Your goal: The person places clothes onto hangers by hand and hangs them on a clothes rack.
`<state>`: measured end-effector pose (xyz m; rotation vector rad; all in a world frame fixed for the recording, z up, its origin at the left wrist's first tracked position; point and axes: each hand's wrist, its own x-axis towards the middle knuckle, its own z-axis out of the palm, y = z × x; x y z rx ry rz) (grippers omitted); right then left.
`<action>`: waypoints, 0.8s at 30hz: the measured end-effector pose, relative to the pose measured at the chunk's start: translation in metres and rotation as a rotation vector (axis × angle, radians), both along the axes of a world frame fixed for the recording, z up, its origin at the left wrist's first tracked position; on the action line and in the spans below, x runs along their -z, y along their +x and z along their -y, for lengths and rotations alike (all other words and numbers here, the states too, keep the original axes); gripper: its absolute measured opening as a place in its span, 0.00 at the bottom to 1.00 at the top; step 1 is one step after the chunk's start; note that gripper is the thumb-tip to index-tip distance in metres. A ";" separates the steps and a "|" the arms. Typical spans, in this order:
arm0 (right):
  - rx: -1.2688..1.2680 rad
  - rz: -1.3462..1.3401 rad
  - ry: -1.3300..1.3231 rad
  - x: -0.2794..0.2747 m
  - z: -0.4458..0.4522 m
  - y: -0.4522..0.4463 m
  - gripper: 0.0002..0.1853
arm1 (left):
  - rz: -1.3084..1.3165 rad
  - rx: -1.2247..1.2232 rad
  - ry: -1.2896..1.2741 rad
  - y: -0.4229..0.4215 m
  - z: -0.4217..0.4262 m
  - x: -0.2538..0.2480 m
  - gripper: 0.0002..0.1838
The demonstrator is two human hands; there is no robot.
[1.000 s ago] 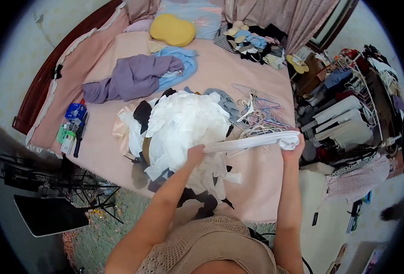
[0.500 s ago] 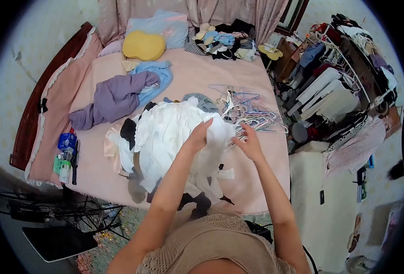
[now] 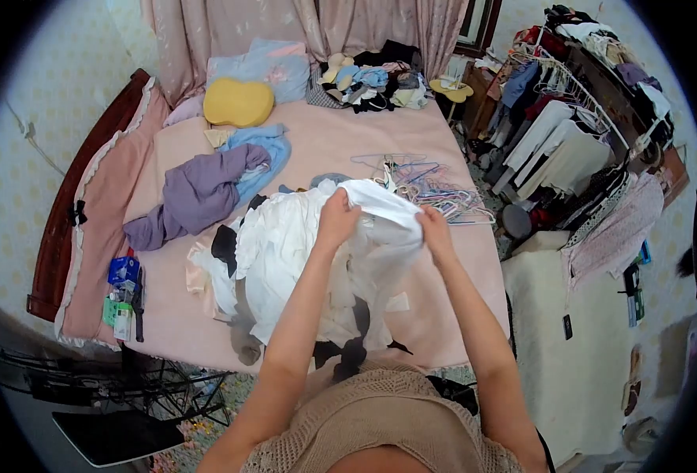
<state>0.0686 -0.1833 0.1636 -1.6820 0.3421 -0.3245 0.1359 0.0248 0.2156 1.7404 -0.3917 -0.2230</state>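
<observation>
White garment (image 3: pixel 386 203) gripped in left hand (image 3: pixel 337 219) and right hand (image 3: pixel 436 234), spanning left–right between them, rest hanging below; left nearer clothes pile (image 3: pixel 281 236), right nearer hangers (image 3: pixel 449 206)

The left hand (image 3: pixel 337 218) and right hand (image 3: pixel 435 232) grip a white cloth (image 3: pixel 384 206) by its upper edge, stretched between them and hanging down in front of the pile (image 3: pixel 281 236). That pile, mostly white with some black pieces, lies on the pink bed (image 3: pixel 183 303). Tangled hangers (image 3: pixel 451 206) lie near the right hand. Farther back are a purple cover (image 3: pixel 198 185) beside a blue one (image 3: pixel 273 162), a yellow cushion (image 3: pixel 238 102) against a pillow (image 3: pixel 258 67), and a heap of clothes (image 3: pixel 376 76). Right of the bed, garments (image 3: pixel 549 142) hang on a rack (image 3: pixel 600 114).
</observation>
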 end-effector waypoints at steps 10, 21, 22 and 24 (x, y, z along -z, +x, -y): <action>-0.021 -0.044 -0.338 -0.060 0.041 -0.015 0.18 | 0.611 -0.313 0.319 0.017 -0.006 -0.021 0.06; -0.050 -0.081 -0.899 -0.024 0.016 -0.047 0.12 | 0.251 -0.044 0.122 0.009 -0.009 0.017 0.11; -0.077 -0.040 -0.874 -0.010 0.018 -0.047 0.11 | 0.192 0.076 0.265 0.008 -0.010 0.029 0.08; -0.162 -0.014 -0.812 0.025 0.025 -0.042 0.13 | 0.183 0.105 0.270 0.004 -0.005 0.060 0.11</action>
